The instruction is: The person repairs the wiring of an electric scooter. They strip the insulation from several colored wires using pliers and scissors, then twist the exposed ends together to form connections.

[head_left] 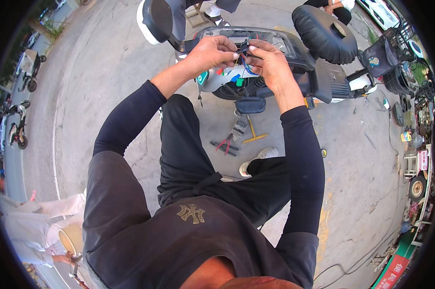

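Note:
My left hand (219, 54) pinches thin wires near a small black connector (243, 49), thumb against forefinger. My right hand (268, 62) grips the same wire bundle from the other side, fingers curled round it. Both are over the opened front of a scooter (212, 83), where red, blue and other coloured wires hang with a green connector (239, 82) and a blue connector (235, 78) below my fingers. Under them are a coiled spring (256, 85) and a dark horn-like part (250, 105). The exact piece in each fingertip is too small to make out.
Pliers (226, 144), a yellow T-wrench (255, 137) and grey tools (238, 129) lie on the concrete. A black seat (318, 33) tops the scooter's right. People's legs (183, 14), a seated person (340, 10) and someone in white (44, 221) are nearby. Clutter (417, 188) lines the right.

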The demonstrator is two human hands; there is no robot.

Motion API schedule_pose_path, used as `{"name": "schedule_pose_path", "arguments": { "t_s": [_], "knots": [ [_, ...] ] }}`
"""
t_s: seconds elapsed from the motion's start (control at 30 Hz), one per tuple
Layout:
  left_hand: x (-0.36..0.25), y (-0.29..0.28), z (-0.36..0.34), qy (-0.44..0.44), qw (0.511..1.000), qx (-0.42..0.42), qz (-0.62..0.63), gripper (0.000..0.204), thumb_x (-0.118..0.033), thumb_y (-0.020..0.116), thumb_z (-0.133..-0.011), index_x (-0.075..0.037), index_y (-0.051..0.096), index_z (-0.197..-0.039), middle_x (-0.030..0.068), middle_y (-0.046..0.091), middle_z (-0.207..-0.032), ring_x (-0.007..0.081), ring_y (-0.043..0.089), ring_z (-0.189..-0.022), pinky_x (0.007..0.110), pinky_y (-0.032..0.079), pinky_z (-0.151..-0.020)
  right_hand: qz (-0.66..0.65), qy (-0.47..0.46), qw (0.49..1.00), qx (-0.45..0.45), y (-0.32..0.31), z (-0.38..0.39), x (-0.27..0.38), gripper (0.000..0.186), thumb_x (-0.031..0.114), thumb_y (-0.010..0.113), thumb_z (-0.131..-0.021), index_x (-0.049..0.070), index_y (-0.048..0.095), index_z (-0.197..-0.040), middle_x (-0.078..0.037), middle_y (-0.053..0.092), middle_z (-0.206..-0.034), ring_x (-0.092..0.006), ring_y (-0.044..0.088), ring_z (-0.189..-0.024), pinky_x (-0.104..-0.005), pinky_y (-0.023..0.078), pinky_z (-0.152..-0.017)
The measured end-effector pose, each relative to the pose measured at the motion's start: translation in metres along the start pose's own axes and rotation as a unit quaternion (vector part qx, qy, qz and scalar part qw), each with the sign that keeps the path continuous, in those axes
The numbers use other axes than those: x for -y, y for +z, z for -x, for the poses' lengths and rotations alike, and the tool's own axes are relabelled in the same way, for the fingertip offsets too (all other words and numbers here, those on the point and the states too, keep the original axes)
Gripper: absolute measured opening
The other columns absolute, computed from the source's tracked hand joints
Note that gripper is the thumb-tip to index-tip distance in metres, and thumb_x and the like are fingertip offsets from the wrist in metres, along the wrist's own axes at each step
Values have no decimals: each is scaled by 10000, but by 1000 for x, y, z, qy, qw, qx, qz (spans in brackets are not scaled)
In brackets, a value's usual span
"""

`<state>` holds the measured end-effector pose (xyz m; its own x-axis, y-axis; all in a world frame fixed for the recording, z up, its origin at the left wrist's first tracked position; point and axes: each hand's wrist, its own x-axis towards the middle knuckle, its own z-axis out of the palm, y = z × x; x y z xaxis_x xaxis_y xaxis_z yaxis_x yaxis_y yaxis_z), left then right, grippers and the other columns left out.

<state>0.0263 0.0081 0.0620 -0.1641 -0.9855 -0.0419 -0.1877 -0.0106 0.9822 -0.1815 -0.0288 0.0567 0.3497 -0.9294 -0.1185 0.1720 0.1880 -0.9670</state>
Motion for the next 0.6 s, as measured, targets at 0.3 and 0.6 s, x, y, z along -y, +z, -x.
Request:
{"name": "schedule_pose_path", "arguments": {
  "t_s": [0.3,0.6],
  "knots": [
    [-3,12,16,169,969,-68,-166,289,-56,693,-922,-41,612,-1200,44,687,-926,79,672,-722,247,548,-627,60,-119,991,-22,18,2,-16,169,8,621,-934,-49,658,-1089,-98,695,-951,-159,703,-833,-287,601,-654],
    [-8,-3,3,75,975,-14,-209,275,-166,610,-941,-1,652,-1158,46,655,-879,101,629,-683,272,533,-607,186,-205,959,-66,24,-5,-25,127,37,659,-923,-25,694,-1029,-84,725,-867,-129,713,-720,-274,589,-579]
  ]
}}
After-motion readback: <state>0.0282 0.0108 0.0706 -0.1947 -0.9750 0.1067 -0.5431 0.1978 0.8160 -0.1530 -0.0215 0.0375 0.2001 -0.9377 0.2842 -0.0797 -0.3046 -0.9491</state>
